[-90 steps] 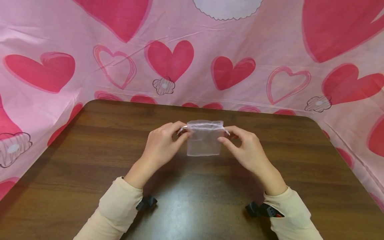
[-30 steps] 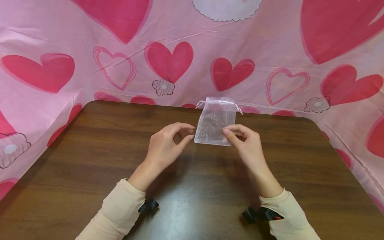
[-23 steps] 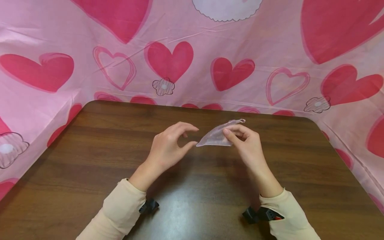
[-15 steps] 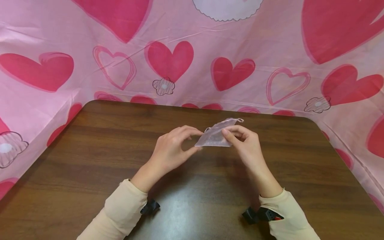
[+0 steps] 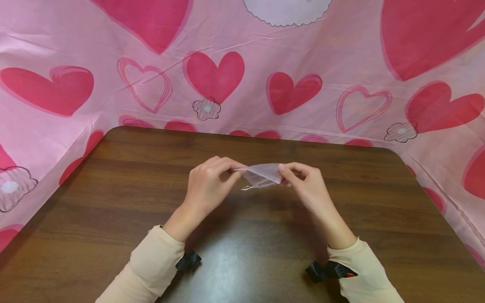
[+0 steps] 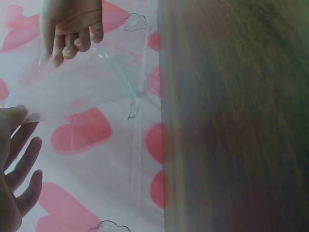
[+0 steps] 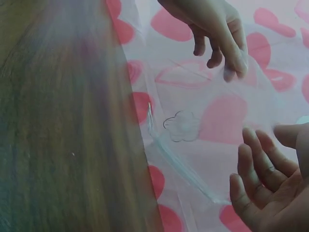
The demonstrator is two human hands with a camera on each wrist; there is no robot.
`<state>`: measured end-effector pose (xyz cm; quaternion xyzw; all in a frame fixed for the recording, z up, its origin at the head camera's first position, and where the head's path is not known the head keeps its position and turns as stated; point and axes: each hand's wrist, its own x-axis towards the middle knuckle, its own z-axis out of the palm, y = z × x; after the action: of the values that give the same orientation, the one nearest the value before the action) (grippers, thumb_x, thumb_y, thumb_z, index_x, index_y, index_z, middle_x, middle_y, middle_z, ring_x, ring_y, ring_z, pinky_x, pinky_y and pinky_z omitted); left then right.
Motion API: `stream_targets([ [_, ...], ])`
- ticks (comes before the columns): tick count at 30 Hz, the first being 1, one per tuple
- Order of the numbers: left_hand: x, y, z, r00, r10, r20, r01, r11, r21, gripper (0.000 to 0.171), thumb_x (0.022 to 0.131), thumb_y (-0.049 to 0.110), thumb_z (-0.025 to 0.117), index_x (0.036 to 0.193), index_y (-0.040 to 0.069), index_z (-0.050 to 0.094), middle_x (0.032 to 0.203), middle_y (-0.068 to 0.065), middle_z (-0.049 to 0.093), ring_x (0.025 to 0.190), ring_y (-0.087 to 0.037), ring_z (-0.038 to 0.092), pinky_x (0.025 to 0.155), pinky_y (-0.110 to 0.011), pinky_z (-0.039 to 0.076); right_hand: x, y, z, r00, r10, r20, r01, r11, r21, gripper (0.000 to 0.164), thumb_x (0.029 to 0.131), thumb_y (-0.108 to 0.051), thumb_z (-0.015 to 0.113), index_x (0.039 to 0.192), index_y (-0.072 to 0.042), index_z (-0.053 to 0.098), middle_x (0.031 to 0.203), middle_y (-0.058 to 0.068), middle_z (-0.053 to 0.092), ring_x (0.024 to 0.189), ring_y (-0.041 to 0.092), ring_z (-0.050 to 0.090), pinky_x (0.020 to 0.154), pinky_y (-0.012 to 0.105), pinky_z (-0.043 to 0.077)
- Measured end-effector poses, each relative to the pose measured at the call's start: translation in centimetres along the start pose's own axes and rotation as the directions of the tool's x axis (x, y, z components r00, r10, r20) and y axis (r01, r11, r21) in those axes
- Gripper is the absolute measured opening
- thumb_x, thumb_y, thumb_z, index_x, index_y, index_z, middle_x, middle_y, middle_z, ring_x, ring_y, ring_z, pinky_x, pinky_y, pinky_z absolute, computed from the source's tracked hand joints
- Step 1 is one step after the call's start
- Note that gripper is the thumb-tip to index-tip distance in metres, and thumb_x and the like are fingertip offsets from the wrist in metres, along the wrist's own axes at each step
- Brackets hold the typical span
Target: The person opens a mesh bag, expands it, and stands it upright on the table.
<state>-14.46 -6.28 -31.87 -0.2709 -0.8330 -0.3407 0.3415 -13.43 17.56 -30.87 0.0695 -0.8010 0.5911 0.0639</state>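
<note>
A small sheer white organza drawstring bag (image 5: 261, 173) hangs between my two hands above the table. My left hand (image 5: 210, 181) pinches one corner between thumb and fingertips. At the opposite corner, my right hand (image 5: 305, 179) pinches the fabric with its thumb on top. The bag sags and its drawstring end (image 5: 247, 187) dangles toward me at the lower left. In the left wrist view the thin cord (image 6: 123, 79) runs along the bag's lower end. The right wrist view shows that cord (image 7: 181, 171) hanging well away from the pinching fingertips.
A brown wood-grain table (image 5: 113, 202) with rounded far corners lies beneath the hands. Pink cloth (image 5: 242, 33) printed with red hearts rises along its back and sides. Black wrist devices (image 5: 188, 261) stick out from both cream sleeves.
The bag has turned from drawstring end up and away to drawstring end hanging down toward me. My left hand let go, moved around the bag's edge and now pinches a corner again.
</note>
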Motion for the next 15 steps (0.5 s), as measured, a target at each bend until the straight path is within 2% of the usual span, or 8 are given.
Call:
stream_targets([
  [5, 0.1, -0.1, -0.1, 1.000, -0.021, -0.016, 0.021, 1.000, 0.018, 0.008, 0.085, 0.028, 0.080, 0.088, 0.021, 0.077, 0.079, 0.011, 0.071, 0.069, -0.006, 0.058, 0.054, -0.031, 0.044, 0.0, -0.3, -0.6, 0.995, -0.089, -0.036, 0.091, 0.994, 0.053, 0.028, 0.098, -0.017, 0.063, 0.096, 0.010, 0.069, 0.071, 0.000, 0.068, 0.067, 0.013, 0.064, 0.069, 0.025, 0.053],
  [9, 0.2, 0.0, -0.1, 1.000, -0.027, -0.005, 0.027, 0.999, 0.017, 0.010, 0.086, 0.030, 0.079, 0.088, 0.021, 0.076, 0.079, 0.011, 0.071, 0.069, -0.008, 0.059, 0.055, -0.032, 0.044, -0.1, -0.5, -1.0, 0.982, -0.166, -0.090, 0.171, 0.984, 0.048, 0.020, 0.097, -0.013, 0.065, 0.096, 0.007, 0.070, 0.074, 0.001, 0.070, 0.070, 0.015, 0.065, 0.070, 0.025, 0.053],
  [15, 0.1, 0.1, -0.2, 0.999, -0.019, 0.038, 0.019, 1.000, 0.013, 0.009, 0.085, 0.030, 0.078, 0.089, 0.022, 0.076, 0.077, 0.013, 0.068, 0.068, -0.006, 0.055, 0.054, -0.030, 0.042, -0.3, -0.7, -1.1, 0.965, -0.209, -0.159, 0.216, 0.976, 0.031, 0.015, 0.091, -0.009, 0.072, 0.101, 0.002, 0.072, 0.084, 0.000, 0.073, 0.077, 0.017, 0.069, 0.072, 0.022, 0.052],
])
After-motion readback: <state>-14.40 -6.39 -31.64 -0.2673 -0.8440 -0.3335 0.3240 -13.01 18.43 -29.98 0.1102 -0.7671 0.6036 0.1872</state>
